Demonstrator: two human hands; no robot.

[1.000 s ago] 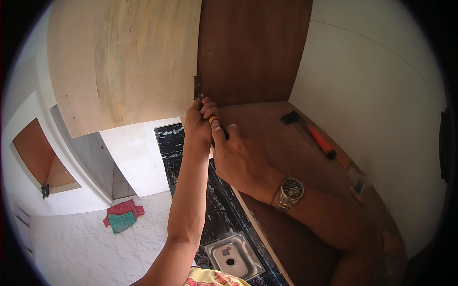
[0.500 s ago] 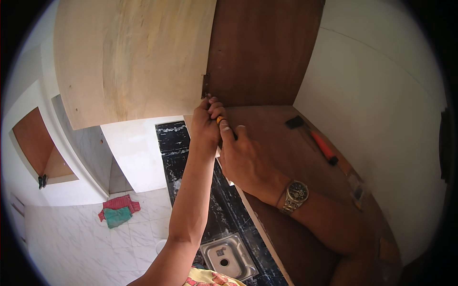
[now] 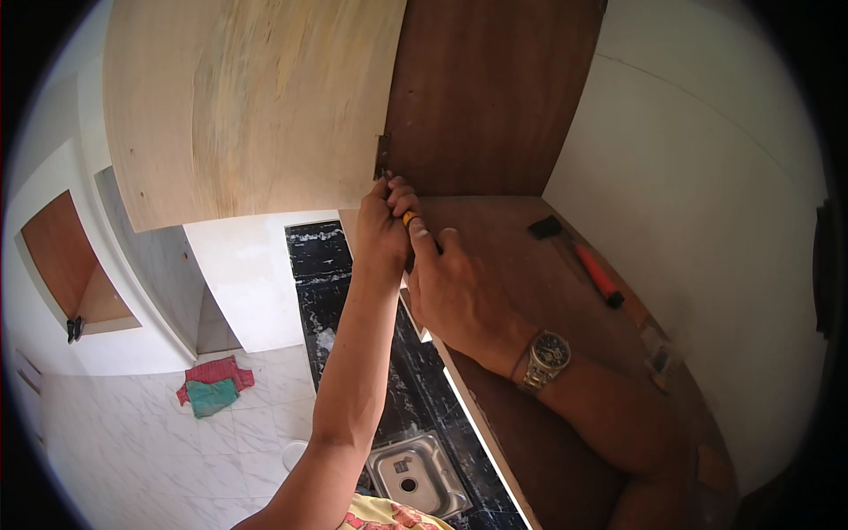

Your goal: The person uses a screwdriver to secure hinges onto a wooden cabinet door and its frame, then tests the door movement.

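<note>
A wooden door panel (image 3: 256, 106) hangs beside a dark brown cabinet side (image 3: 490, 97), with a metal hinge (image 3: 382, 155) at the joint between them. My left hand (image 3: 382, 231) is closed just below the hinge, its fingertips pinched near the hinge's lower end around the front of a screwdriver. The tip is hidden by these fingers. Behind it, my right hand (image 3: 459, 287) wraps the screwdriver's handle (image 3: 410, 218), of which a short yellow and dark part shows. A metal watch (image 3: 549, 352) is on my right wrist.
On the brown cabinet board to the right lies a hammer (image 3: 599, 276) with a red and black handle, and beyond it a paintbrush-like item (image 3: 659, 362). Below are a black marbled counter (image 3: 406, 389), a steel sink (image 3: 433, 459), and red and green cloths (image 3: 212, 397) on the tiled floor.
The view has shifted slightly, so the door panel and floor sit a little differently in the picture. Both hands keep nearly the same hold at the hinge.
</note>
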